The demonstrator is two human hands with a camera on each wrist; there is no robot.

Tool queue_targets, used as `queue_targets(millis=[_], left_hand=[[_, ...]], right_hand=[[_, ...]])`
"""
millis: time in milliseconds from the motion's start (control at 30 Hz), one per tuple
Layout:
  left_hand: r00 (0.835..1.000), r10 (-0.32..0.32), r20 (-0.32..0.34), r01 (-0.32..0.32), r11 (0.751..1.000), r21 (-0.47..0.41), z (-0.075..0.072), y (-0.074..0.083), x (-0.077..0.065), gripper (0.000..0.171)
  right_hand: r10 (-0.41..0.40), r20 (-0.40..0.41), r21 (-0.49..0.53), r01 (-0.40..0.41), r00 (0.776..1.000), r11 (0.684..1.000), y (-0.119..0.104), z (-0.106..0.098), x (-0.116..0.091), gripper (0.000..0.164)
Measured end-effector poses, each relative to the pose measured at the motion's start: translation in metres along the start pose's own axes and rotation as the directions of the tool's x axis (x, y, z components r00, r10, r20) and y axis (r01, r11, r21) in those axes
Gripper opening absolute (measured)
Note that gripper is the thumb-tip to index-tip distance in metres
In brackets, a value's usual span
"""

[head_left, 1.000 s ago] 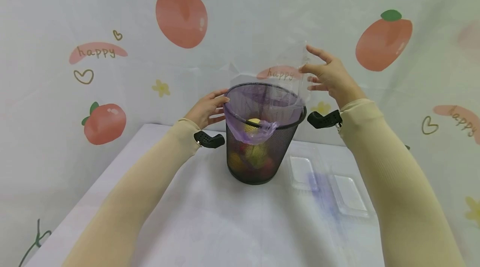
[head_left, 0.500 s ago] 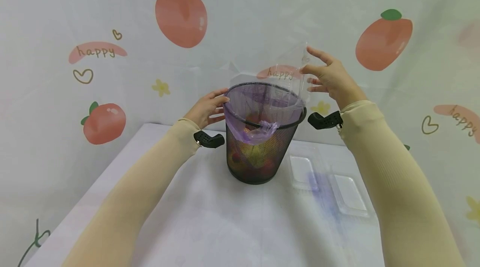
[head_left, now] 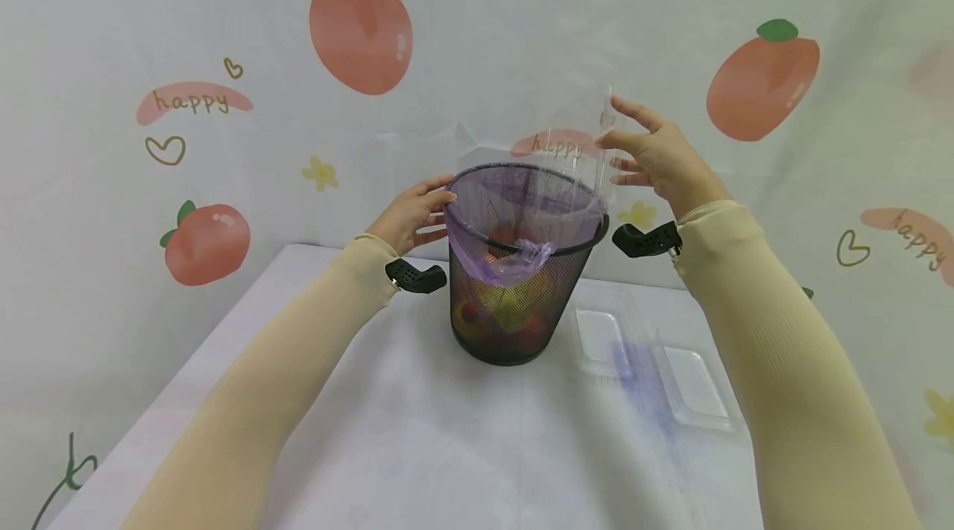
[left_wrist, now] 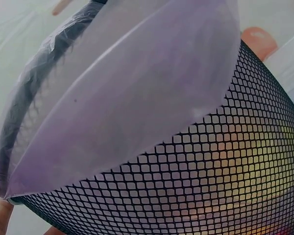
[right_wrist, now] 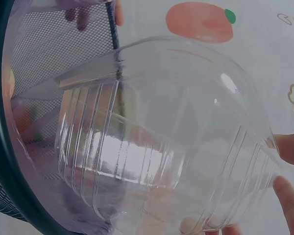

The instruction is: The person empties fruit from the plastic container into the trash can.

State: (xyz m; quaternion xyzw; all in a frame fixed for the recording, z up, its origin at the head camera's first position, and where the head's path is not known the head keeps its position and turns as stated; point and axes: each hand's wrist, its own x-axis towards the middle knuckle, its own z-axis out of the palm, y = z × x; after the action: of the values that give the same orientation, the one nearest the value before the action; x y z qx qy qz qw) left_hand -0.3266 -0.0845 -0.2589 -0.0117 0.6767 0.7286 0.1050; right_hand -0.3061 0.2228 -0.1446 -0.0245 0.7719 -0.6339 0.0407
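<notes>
A black wire-mesh waste bin (head_left: 578, 249) stands on the table, lined with a thin purple plastic bag (head_left: 477, 252) folded over its rim. My left hand (head_left: 408, 217) grips the bin's left rim, thumb on top and fingers outside. With my right hand (head_left: 662, 159) I pinch the edge of a clear plastic box (right_wrist: 137, 161), tipped on its side above the bin's right rim. Nothing shows inside the box. Yellow and red round pieces (head_left: 507, 306), apparently fruit, lie low in the bin, blurred by mesh and bag. The left wrist view is mostly bag and mesh.
Two more clear plastic boxes, one nearer the bin (head_left: 600, 339) and one farther right (head_left: 696, 385), lie on the white tabletop (head_left: 417, 447). Behind the table hangs a white cloth (head_left: 440, 8) printed with fruit and words.
A yellow piece seen just below the rim one second ago has dropped lower into the bin. Both hands stay almost still, and the tipped box has barely shifted.
</notes>
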Motion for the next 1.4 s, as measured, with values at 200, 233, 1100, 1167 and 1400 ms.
queue_targets(millis=[200, 233, 1100, 1167, 1400], left_hand=[[1.000, 0.000, 0.000, 0.000, 1.000, 0.006, 0.001, 0.000, -0.001, 0.048], [1.000, 0.000, 0.000, 0.000, 1.000, 0.006, 0.001, 0.000, -0.001, 0.048], [1.000, -0.002, -0.005, 0.001, 1.000, -0.009, 0.000, -0.001, 0.001, 0.047], [1.000, -0.002, -0.004, 0.002, 1.000, -0.010, 0.000, -0.001, 0.001, 0.047], [1.000, -0.006, -0.007, 0.006, 1.000, -0.013, 0.000, -0.001, 0.002, 0.047]], right_hand=[[0.024, 0.014, -0.004, -0.024, 1.000, 1.000, 0.002, -0.003, 0.001, 0.073], [0.028, 0.016, -0.003, -0.028, 0.999, 1.000, 0.003, -0.004, 0.001, 0.073], [0.044, 0.034, 0.149, -0.048, 0.998, 0.988, 0.022, -0.018, 0.000, 0.071], [0.040, 0.037, 0.162, -0.045, 0.999, 0.986, 0.023, -0.019, -0.001, 0.072], [0.025, 0.035, 0.227, -0.032, 0.999, 0.973, 0.025, -0.022, -0.004, 0.071]])
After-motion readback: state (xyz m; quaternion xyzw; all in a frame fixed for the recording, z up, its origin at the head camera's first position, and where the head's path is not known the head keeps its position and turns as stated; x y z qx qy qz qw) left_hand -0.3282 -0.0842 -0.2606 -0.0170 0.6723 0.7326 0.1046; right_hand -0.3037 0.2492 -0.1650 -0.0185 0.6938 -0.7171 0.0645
